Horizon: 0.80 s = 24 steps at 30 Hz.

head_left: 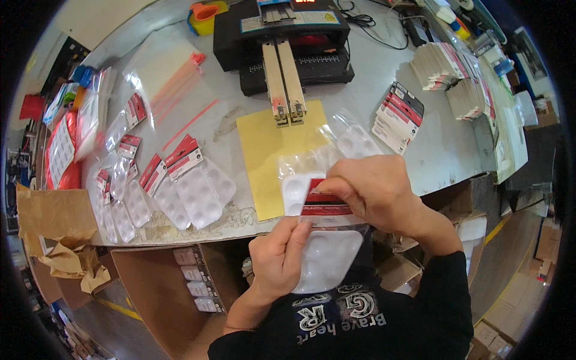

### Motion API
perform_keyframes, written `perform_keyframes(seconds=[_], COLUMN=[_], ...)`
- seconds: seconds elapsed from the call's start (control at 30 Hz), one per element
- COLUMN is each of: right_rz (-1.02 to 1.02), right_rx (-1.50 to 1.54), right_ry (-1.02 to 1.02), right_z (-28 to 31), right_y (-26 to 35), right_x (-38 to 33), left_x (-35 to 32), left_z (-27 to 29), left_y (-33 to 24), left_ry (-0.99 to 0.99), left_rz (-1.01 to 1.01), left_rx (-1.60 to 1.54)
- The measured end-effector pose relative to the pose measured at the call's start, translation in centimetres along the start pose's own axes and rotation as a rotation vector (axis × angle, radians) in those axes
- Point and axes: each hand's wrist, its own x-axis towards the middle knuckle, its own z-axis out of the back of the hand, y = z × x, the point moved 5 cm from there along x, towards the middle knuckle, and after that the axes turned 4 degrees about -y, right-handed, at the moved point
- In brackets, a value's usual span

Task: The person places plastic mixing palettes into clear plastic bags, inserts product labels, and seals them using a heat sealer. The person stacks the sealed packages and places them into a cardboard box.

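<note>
Black T-shirt (420, 318), short sleeves (447, 285), white lettering (362, 306); bare fingers (271, 240).

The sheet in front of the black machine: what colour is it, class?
The sheet is plain yellow, seen best in the head view.

A single fisheye camera is looking down from the person's head, facing forward across the table (444, 141), sitting near above the left hand (277, 258) and right hand (379, 191), and bending straight edges outward.
</note>
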Motion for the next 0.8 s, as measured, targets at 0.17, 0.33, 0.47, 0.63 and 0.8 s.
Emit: perform_keyframes(seconds=[0.17, 0.33, 0.47, 0.63, 0.8], right_rz=[-0.814, -0.951, -0.989, -0.961, -1.032], right_rx=[0.548, 0.891, 0.89, 0.927, 1.037], right_ry=[0.249, 0.319, 0.325, 0.33, 0.417], right_z=[-1.6, -3.1, -3.9, -4.2, -3.6], right_y=[-4.0, -4.0, -4.6, -4.6, -3.0], right_x=[-3.0, -5.9, -6.4, -6.1, -6.1], left_x=[0.3, 0.8, 0.9, 1.2, 0.9], left_z=[1.4, 1.1, 0.8, 0.9, 1.8], left_y=[2.3, 3.3, 4.1, 4.7, 3.3], left_ry=[-0.301, -0.315, -0.303, -0.298, -0.231], left_rz=[0.121, 0.144, 0.204, 0.196, 0.28], left_rx=[-0.129, -0.146, -0.173, -0.219, -0.042])
